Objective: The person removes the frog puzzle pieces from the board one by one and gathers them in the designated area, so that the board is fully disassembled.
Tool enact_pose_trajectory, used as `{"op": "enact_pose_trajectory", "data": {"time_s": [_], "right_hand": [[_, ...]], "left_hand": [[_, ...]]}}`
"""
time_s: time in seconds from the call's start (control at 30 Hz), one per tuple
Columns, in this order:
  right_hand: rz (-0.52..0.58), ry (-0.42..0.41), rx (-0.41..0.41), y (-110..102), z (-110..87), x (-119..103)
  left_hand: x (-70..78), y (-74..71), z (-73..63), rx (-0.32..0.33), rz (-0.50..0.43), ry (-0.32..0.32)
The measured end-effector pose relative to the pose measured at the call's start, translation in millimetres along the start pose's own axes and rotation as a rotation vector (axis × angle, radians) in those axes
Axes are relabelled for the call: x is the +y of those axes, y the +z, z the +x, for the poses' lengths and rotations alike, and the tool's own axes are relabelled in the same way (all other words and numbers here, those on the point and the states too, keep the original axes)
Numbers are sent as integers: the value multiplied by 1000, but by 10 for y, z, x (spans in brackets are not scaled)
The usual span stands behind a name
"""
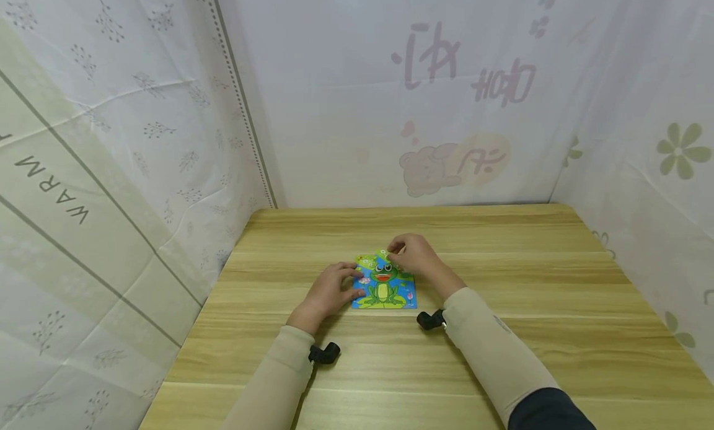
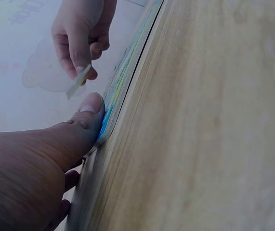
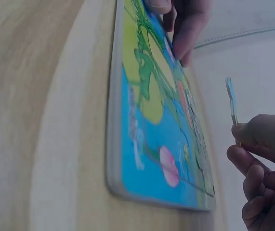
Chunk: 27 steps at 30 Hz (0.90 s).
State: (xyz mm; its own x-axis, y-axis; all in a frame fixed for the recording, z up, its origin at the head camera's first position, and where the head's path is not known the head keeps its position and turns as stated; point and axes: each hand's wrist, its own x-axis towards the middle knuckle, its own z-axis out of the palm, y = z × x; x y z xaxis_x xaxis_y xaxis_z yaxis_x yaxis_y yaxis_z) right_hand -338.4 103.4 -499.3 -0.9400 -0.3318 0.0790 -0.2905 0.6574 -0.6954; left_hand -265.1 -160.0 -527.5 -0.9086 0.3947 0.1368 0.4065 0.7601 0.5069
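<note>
A square frog jigsaw puzzle (image 1: 383,292) lies flat on the wooden table, a green frog on blue with a pink flower. My left hand (image 1: 329,290) rests on its left side, thumb and fingertips touching the picture. Above the far part of the puzzle, my right hand (image 1: 417,256) pinches a thin puzzle piece (image 3: 231,98) between thumb and forefinger. Seen edge-on in the right wrist view, that piece is held apart from the board. In the left wrist view the left thumb (image 2: 86,115) presses at the board's edge.
The wooden table (image 1: 502,355) spreads out around the puzzle. Printed curtains (image 1: 334,108) hang behind it and on both sides. A black wrist mount (image 1: 325,354) sits at the left cuff, another mount (image 1: 430,320) at the right.
</note>
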Motion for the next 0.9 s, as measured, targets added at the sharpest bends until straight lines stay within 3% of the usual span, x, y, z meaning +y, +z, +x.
{"op": "enact_pose_trajectory", "data": {"time_s": [0.9], "right_hand": [[4, 92, 66, -341, -289, 406]], "left_hand": [[15, -1, -4, -9, -10, -2]]}}
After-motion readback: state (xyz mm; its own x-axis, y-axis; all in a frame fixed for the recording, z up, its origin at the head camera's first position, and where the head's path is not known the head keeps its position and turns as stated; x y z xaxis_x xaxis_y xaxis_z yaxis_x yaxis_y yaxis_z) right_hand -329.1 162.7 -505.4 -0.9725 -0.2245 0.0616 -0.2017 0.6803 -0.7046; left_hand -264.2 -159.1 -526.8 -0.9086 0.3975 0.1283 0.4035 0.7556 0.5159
